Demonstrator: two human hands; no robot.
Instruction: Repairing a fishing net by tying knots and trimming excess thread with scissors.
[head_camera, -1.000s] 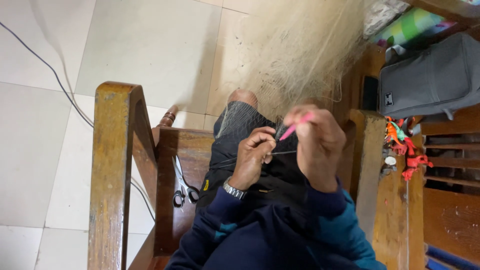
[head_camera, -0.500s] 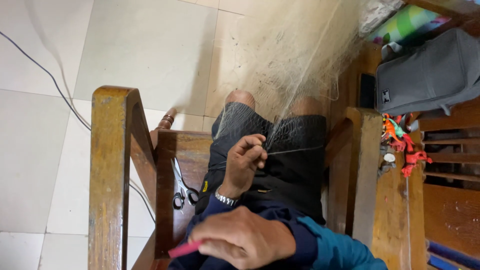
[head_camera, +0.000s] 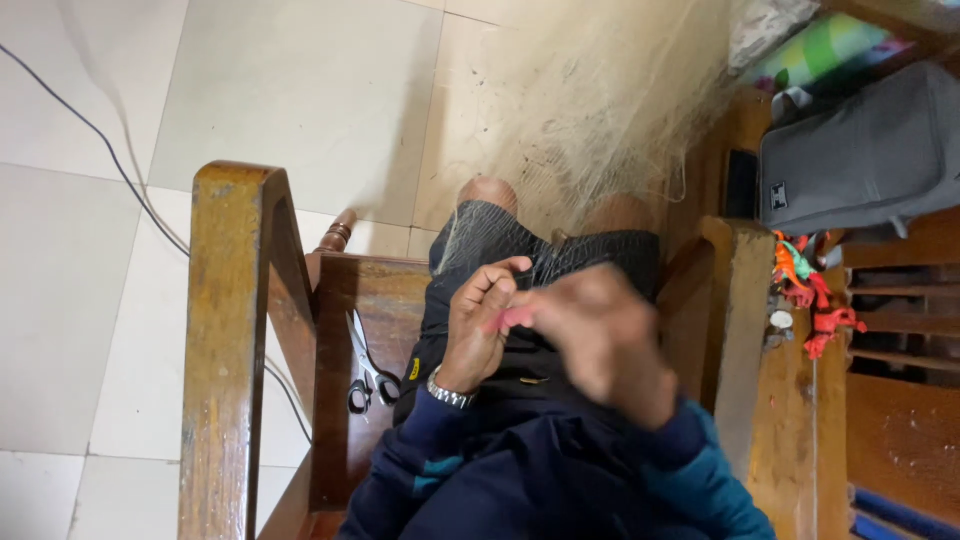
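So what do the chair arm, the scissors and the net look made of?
Chair arm: wood, glossy brown varnish, worn at the edges. Scissors: shiny metal blades with dark handles, probably plastic. Net: very fine pale mesh, likely nylon thread, though too thin to be sure. The left hand pinches it.

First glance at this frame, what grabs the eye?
The pale fishing net spilling from the upper middle down over the seated person's knees. Below it the two hands meet over the lap: the left hand pinches the mesh, the blurred right hand brings a pink tool to it. Scissors lie on the wooden chair at left.
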